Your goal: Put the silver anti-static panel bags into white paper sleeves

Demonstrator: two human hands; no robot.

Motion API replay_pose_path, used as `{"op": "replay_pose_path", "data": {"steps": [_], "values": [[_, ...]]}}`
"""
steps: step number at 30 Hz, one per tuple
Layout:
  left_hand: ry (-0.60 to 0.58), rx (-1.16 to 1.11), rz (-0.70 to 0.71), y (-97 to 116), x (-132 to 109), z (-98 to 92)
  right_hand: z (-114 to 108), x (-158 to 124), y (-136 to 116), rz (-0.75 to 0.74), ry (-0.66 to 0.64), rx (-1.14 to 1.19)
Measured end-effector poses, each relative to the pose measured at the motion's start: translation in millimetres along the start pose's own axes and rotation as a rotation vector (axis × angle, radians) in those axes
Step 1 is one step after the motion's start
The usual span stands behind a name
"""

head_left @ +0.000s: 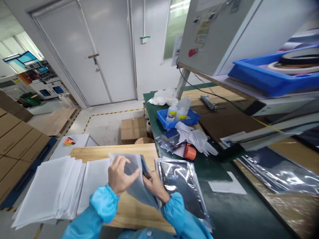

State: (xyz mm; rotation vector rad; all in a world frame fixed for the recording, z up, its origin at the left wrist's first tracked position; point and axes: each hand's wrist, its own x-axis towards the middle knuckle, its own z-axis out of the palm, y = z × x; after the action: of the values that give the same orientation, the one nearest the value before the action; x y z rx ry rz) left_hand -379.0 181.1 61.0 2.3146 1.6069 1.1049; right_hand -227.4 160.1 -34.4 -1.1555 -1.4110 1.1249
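Note:
Above the wooden board (139,217), my left hand (121,176) grips a translucent plastic bag (136,189), thumb and fingers curled at its upper left part. My right hand (156,186) is closed on the edge of a dark flat panel (145,167), which lies against or partly inside the bag; which of the two I cannot tell. Left of my hands, more translucent bags (52,182) lie in a thick stack, with a smaller pile (93,179) beside it. Just right of my right hand, dark panels in shiny clear film (179,186) rest on the green table.
Past the wrapped panels are an orange tape dispenser (190,152), white gloves (196,137) and a blue tray (165,123) with bottles. A shelf with a blue bin (269,79) overhangs the right side. Cartons (20,139) stand at the left; another carton (133,128) sits on the floor.

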Motion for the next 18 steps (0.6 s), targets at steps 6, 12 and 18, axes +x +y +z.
{"op": "replay_pose_path", "data": {"steps": [6, 12, 18], "values": [[-0.027, -0.112, -0.363, 14, -12, 32.0, 22, 1, -11, -0.084, 0.153, -0.072], [-0.090, -0.119, -0.468, -6, -16, 39.4, 34, 0, -7, -0.120, 0.168, -0.075], [0.136, -0.250, -0.387, -18, -13, 37.7, 46, -2, 4, -0.132, 0.178, -0.076]]}}
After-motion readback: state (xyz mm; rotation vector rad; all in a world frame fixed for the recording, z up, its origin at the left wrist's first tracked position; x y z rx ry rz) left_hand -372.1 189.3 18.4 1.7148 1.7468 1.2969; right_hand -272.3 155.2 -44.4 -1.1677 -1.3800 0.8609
